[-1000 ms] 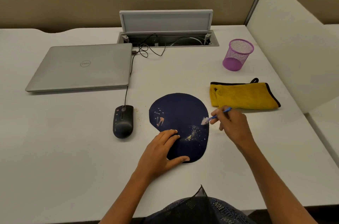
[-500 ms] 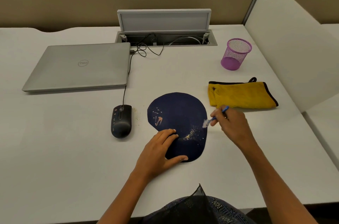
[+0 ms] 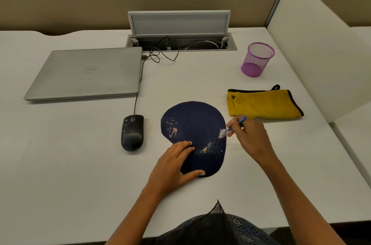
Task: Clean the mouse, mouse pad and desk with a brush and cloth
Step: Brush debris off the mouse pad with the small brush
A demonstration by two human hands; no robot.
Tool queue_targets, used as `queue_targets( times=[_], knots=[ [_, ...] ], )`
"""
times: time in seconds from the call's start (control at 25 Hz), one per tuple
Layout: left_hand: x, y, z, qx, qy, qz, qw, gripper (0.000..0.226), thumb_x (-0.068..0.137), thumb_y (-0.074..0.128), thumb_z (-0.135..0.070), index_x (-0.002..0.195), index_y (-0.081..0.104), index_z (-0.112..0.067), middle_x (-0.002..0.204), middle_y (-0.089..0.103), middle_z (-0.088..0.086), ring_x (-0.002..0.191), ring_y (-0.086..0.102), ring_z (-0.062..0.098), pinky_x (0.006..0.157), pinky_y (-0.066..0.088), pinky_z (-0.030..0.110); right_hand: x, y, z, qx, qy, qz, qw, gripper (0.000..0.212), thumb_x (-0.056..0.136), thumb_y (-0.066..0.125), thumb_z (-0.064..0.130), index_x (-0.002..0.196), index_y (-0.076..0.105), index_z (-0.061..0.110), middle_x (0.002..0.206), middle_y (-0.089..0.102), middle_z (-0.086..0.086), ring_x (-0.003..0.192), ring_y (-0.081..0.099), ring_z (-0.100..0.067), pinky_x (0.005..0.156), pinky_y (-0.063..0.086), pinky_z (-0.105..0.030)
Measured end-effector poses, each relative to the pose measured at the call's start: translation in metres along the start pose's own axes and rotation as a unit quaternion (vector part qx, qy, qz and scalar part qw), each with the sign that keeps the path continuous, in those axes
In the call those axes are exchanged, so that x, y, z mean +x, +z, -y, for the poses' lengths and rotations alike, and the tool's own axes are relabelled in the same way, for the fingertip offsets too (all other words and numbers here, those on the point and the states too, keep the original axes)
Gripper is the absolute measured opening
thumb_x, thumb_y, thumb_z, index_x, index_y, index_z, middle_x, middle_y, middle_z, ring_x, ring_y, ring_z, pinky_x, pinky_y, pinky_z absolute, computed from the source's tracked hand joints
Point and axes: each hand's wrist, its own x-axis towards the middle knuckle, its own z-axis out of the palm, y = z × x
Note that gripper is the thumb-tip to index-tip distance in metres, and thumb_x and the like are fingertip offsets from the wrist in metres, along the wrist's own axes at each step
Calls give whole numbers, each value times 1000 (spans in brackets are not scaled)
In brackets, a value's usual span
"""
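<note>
Left hand [image 3: 172, 166] lies flat, fingers straight, pressing the near-left part of the dark blue mouse pad [image 3: 195, 124] at the desk's [image 3: 60, 164] centre. Right hand [image 3: 251, 138] pinches a small blue brush [image 3: 230, 129], white bristles touching the pad's edge at 3 o'clock. Yellow crumbs sit on the pad toward 5 o'clock. Black mouse [image 3: 132, 133] rests just beside the pad at 9 o'clock. Folded yellow cloth [image 3: 263, 104] lies at 2 o'clock, purple mesh cup [image 3: 257, 60] beyond it, closed laptop [image 3: 86, 73] at 10 o'clock.
</note>
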Motion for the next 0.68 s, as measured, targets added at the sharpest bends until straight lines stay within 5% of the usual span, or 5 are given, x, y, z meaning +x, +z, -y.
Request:
queue_targets(
  times=[0.16,0.32,0.4,0.52,0.68],
  knots=[
    [1,-1,-1,3,0,3,1000,69,79,52,-69,123,56,-17,130,53,-1,119,50,14,96,45,31,-8,18,14,72,-41,114,990,23,95,46,30,99,65,18,91,73,-6,61,58,0,66,48,-20],
    [0,-1,-2,14,-5,3,1000,75,79,48,-71,126,54,-13,131,53,1,119,50,16,98,41,29,-5,10,4,-130,10,20,991,33,96,40,38,98,66,18,93,72,-7,81,64,-20,76,52,-33],
    [0,-1,-2,15,-11,8,1000,78,79,46,-72,129,51,-11,132,52,2,119,49,16,99,37,27,-2,2,5,-54,-6,4,999,30,95,44,34,98,67,15,93,72,-7,78,63,-18,73,52,-32],
    [0,-2,-2,17,-8,10,1000,79,79,47,-71,129,51,-10,131,52,4,118,49,16,98,36,26,-8,7,20,95,-54,110,988,21,94,48,30,98,65,19,92,73,-4,82,67,-13,72,55,-28],
    [1,-3,-3,23,-8,9,1000,79,80,45,-71,128,52,-10,129,53,3,116,49,15,97,36,23,-12,21,12,16,-66,167,984,17,94,47,35,96,61,26,91,73,-2,84,67,-12,75,57,-31]
  ],
)
